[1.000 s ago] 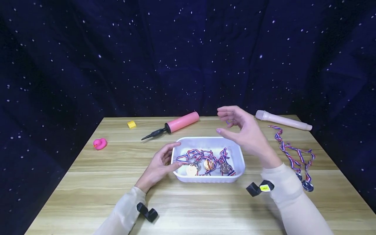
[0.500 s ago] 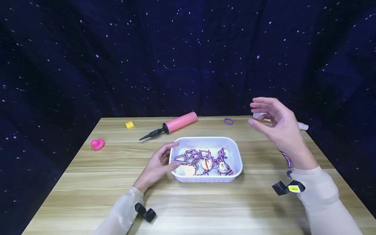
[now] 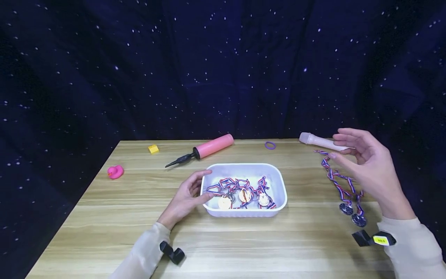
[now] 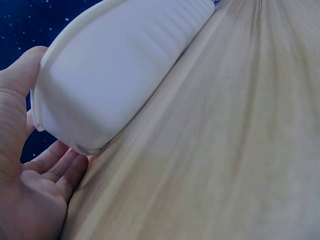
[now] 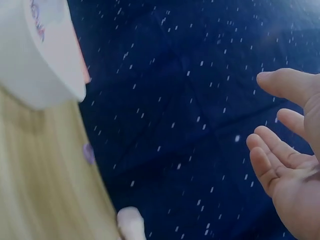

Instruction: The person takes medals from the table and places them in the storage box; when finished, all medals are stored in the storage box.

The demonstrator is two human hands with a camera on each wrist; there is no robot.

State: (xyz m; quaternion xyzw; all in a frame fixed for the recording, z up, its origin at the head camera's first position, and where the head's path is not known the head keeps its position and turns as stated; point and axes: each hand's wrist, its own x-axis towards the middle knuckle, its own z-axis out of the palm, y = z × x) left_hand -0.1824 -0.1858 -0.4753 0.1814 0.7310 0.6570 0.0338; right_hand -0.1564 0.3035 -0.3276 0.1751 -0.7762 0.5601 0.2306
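A white plastic tub [image 3: 244,212] sits mid-table, holding several medals [image 3: 245,195] on red, white and blue ribbons. My left hand [image 3: 186,197] grips its left end, thumb over the rim and fingers along the outer wall; the left wrist view shows the thumb [image 4: 25,70] at the rim. My right hand [image 3: 369,166] is raised at the right with fingers loosely bent and nothing in it. Below and left of it lie two dark silver medals [image 3: 359,220] with tangled ribbons [image 3: 334,178]. In the right wrist view the hand [image 5: 295,160] shows before the curtain, palm empty.
Behind the right hand lies a pale pink toy microphone [image 3: 317,141]. A purple ring [image 3: 270,145] and a pink balloon pump [image 3: 214,146] lie behind the tub. To the left are a yellow block [image 3: 153,148] and a pink rubber duck [image 3: 115,171]. A starry dark curtain [image 3: 209,69] hangs behind.
My right hand has moved right from above the tub's right side, then lower, over beside the two loose medals. The left hand keeps its place on the tub.
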